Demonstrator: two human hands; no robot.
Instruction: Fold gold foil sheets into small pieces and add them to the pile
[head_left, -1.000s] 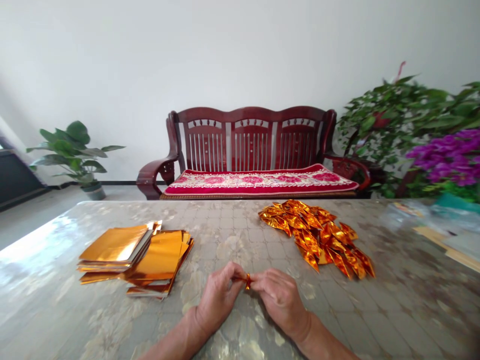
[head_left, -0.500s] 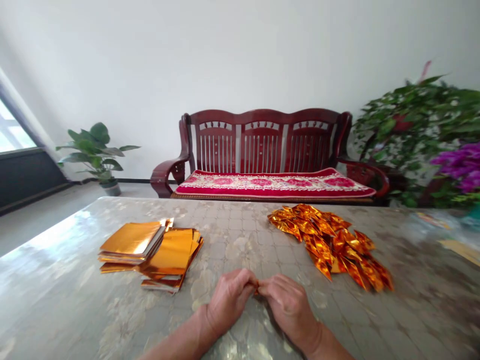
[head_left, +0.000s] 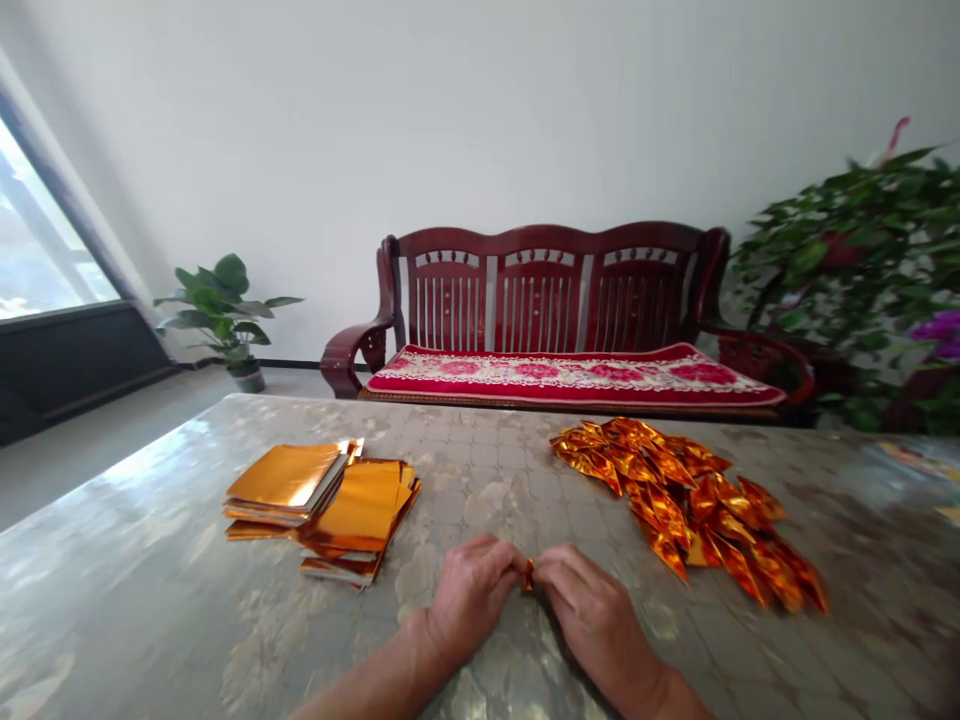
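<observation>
The left hand (head_left: 469, 600) and right hand (head_left: 592, 620) are meeting fingertip to fingertip low over the table (head_left: 150, 600), both pinching a small piece of gold foil paper (head_left: 529, 577) that is showing only as a sliver between them. A stack of flat gold foil sheets (head_left: 322, 495) is lying to the left of the hands, and a heap of folded gold foil pieces (head_left: 690, 505) is spreading out to the right, well apart. A red wooden bench (head_left: 555, 320) is standing behind the table.

A home living room: a carved wooden bench (head_left: 555, 310) with a red floral cushion (head_left: 574, 372), potted plants (head_left: 225, 310), and a marble-patterned tabletop (head_left: 150, 600).
</observation>
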